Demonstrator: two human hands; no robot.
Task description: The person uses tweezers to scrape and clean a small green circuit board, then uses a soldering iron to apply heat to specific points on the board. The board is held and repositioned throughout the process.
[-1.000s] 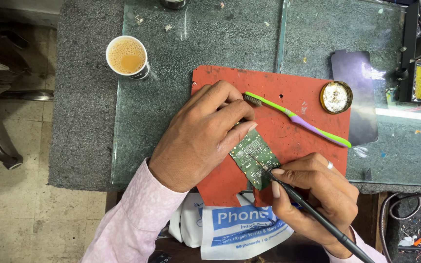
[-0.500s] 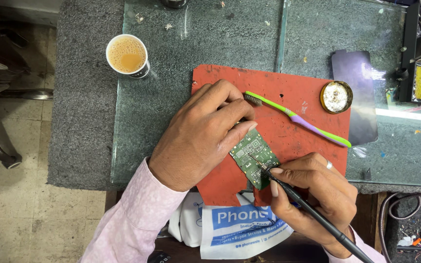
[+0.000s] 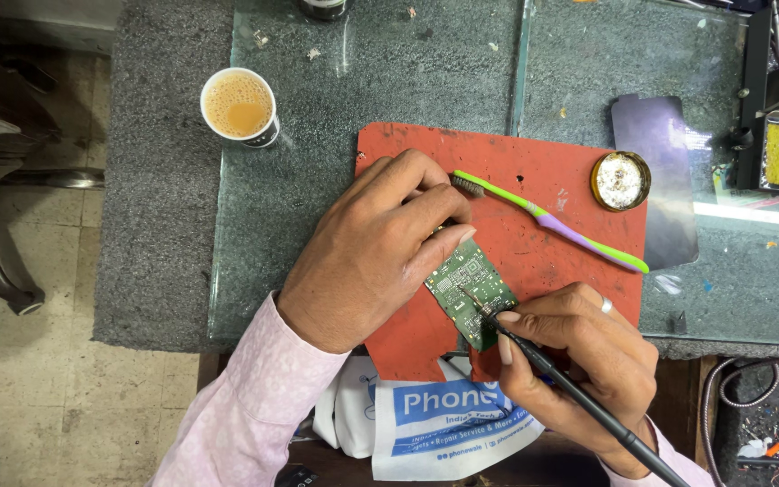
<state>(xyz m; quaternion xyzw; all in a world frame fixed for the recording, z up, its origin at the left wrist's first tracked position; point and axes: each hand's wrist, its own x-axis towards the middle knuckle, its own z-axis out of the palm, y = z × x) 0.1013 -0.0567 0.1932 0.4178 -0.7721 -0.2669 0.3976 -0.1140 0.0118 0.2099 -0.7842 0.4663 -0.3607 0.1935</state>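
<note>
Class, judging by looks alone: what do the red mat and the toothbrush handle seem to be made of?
Red mat: probably silicone or rubber; matte, scuffed, with torn edges. Toothbrush handle: likely plastic; smooth and glossy, in bright green and purple.

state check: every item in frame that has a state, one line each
left hand: pressing on the circuit board, fingertips on its upper edge
right hand: gripping the soldering iron like a pen
circuit board: flat on the red mat, tilted diagonally
soldering iron: tip touching the board
toothbrush: lying loose on the mat
red mat: flat on the glass
cup: upright, nearly full
round tin: open
</note>
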